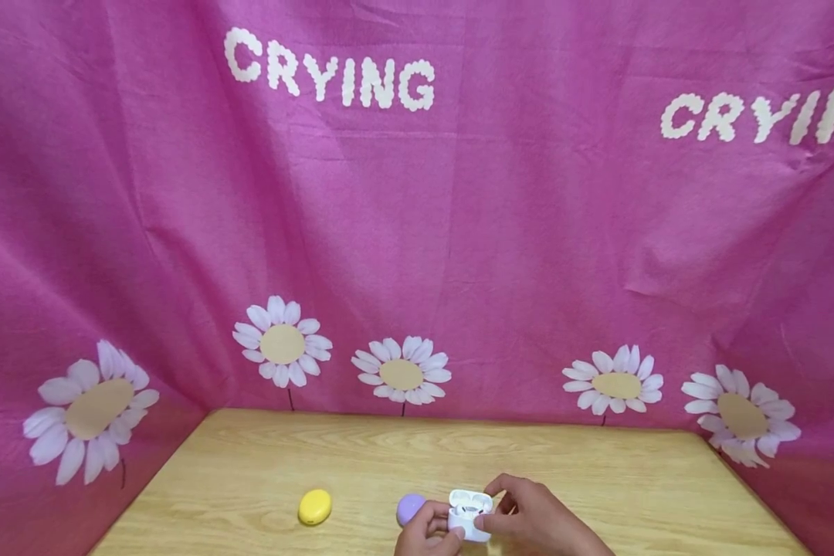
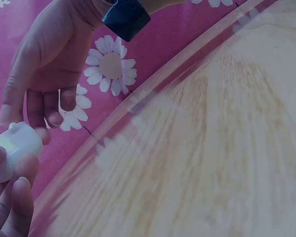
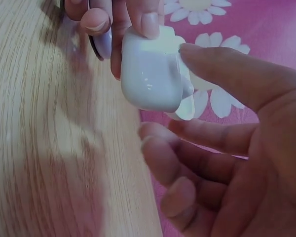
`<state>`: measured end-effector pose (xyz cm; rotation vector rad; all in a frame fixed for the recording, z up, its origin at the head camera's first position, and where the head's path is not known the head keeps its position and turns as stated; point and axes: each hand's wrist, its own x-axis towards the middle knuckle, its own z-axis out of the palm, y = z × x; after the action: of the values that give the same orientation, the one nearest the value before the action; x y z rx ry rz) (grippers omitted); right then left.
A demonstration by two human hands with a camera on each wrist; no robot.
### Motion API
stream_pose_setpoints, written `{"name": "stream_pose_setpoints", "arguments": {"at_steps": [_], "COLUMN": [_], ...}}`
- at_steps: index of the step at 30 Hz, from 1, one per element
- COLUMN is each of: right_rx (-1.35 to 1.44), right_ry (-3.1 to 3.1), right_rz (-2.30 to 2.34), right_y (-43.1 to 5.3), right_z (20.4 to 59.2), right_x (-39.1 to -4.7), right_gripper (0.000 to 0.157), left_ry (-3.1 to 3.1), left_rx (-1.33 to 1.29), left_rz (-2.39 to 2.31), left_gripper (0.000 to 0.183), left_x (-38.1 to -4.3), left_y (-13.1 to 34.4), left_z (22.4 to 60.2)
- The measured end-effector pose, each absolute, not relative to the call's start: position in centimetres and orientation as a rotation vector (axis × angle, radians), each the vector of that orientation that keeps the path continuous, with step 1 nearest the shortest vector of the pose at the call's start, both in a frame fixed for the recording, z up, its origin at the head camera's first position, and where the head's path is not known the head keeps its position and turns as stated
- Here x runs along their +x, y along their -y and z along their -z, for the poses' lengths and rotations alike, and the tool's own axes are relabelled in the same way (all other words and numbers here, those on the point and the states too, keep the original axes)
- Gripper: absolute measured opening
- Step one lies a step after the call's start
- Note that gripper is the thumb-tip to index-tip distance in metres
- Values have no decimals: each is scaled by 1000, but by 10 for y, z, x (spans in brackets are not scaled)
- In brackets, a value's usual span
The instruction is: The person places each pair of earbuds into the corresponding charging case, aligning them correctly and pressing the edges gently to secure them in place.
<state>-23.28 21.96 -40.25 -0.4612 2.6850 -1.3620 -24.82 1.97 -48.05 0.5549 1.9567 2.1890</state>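
My left hand (image 1: 431, 533) holds a white earbud case (image 1: 469, 531) just over the table, thumb on its front. The case's lid (image 1: 470, 499) is raised, and small dark and silvery spots show inside. In the right wrist view, the left fingers grip the smooth white case (image 3: 150, 74) at one end. My right hand (image 1: 528, 513) is at the other side of it, with the thumb tip right at the seam of lid and body. Its other fingers (image 3: 180, 197) are loosely bent and hold nothing. In the left wrist view, the right hand (image 2: 54, 59) is beyond the case (image 2: 18, 145).
Left of the hands, a yellow oval case (image 1: 315, 507) lies on the wooden table (image 1: 361, 448). A purple rounded case (image 1: 411, 509) lies just behind the left hand, partly hidden by it. A pink cloth (image 1: 500, 232) with daisies hangs around the table's back and sides.
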Motion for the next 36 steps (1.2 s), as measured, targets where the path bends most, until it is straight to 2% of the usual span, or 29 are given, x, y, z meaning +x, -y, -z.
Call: {"name": "stream_pose_setpoints", "arguments": {"at_steps": [9, 17, 24, 30, 36], "right_rx": [-478, -538, -533, -525, -572], "right_ry": [-2554, -2037, -1731, -1618, -1680], "right_rz": [1412, 1777, 1970, 2105, 2140], "right_y": [-224, -230, -240, -247, -244], "right_z": [411, 432, 460, 476, 484], "right_x": [-233, -242, -249, -250, -250], "right_gripper": [18, 32, 18, 22, 19], "left_ry": [-1979, -1999, -1946, -1885, -1911], "left_rx": [594, 616, 614, 563, 575], "left_rz": [-2188, -2176, -2197, -2217, -2201], "left_gripper": [30, 31, 32, 32, 33], "left_x": [-249, -251, -252, -253, -252], "left_y": [-19, -17, -19, -20, -20], "left_z": [482, 486, 487, 488, 485]}}
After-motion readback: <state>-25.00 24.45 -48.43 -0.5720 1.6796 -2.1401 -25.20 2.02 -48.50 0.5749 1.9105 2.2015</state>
